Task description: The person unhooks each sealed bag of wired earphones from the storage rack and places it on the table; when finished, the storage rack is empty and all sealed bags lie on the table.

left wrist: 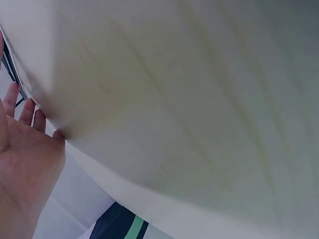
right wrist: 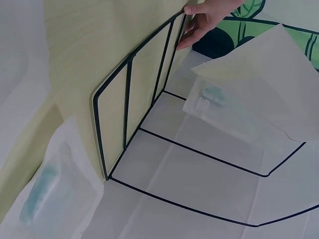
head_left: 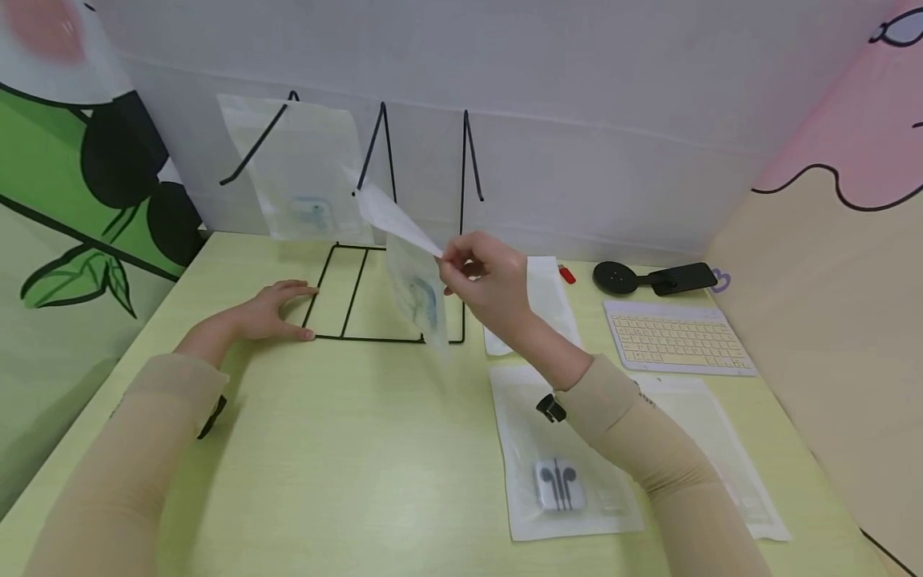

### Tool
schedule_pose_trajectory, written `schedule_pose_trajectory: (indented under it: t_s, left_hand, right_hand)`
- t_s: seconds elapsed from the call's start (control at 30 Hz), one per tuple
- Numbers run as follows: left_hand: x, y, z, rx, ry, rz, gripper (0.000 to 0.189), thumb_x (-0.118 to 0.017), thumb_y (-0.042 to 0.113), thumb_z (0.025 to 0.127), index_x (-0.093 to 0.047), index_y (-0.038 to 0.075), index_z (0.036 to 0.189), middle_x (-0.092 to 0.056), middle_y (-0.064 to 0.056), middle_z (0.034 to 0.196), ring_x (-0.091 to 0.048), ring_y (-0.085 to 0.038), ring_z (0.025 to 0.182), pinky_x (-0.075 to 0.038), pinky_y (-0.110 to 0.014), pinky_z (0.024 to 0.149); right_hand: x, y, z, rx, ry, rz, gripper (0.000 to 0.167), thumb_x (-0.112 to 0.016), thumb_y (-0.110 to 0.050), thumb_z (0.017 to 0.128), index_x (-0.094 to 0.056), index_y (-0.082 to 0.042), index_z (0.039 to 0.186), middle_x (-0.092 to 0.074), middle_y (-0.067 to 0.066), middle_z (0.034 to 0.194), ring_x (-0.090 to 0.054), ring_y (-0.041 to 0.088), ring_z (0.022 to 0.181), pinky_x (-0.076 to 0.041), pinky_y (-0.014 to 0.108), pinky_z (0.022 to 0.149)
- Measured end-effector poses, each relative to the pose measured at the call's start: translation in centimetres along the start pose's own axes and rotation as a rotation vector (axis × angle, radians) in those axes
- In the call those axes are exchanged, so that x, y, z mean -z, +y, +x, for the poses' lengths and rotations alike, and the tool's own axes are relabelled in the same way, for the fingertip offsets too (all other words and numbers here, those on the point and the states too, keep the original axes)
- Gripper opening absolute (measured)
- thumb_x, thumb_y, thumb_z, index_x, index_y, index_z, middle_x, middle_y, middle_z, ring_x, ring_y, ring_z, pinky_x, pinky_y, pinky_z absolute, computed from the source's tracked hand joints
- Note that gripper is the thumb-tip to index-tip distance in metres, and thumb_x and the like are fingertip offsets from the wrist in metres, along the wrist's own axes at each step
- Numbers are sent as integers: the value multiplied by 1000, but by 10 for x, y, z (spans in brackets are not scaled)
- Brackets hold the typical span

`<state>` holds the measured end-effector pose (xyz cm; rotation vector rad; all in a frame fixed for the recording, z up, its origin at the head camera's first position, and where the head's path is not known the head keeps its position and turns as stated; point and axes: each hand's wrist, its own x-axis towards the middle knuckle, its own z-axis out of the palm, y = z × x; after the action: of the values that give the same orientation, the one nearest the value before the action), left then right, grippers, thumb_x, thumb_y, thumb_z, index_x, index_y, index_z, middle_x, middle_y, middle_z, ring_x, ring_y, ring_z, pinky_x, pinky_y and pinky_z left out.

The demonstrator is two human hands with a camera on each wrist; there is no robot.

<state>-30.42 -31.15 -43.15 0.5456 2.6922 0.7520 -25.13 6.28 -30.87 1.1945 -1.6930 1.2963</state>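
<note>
A black wire rack (head_left: pixel 351 292) with three upright hooks stands near the wall. My left hand (head_left: pixel 270 312) rests on the table, its thumb and fingertips touching the left side of the rack's base. My right hand (head_left: pixel 490 276) pinches the edge of a translucent white pouch (head_left: pixel 414 276) with a bluish thing inside. The pouch's top reaches the tip of the middle hook (head_left: pixel 373 144), its lower part hanging over the base. On the left hook (head_left: pixel 263 144) hangs a similar pouch (head_left: pixel 313 168). The right hand is out of its own wrist view.
Right of the rack lie more pouches on the table (head_left: pixel 324 473). One front pouch (head_left: pixel 519 449) holds earphones in a square case (head_left: pixel 560 485). Behind them are a small red object (head_left: pixel 566 274), a black round-ended device (head_left: pixel 616 277) and a white keyboard (head_left: pixel 678 338).
</note>
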Motion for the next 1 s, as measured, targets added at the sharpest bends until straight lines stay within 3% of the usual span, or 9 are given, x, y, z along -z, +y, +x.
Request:
schedule_pose_trajectory:
  t_s: [0.53,1.0]
  left_hand:
    - [-1,1,1,2,-3,4,93,-74,46,78,-28,6,148,-9,-24,154,-5,-50,138,-12,-70,103]
    - [0,3,-1,-6,1,7,91,-74,44,79,-29,4,147,-10,-25,154,-6,-51,138,-12,-70,103]
  right_hand:
    - [0,-5,-2,-40,-23,48,6,-60,11,79,-61,5,81,-63,12,69,-62,13,51,-52,21,49]
    - [4,-12,-3,0,-34,48,7,-61,10,79,-60,3,77,-62,10,68,-62,10,51,-52,20,51]
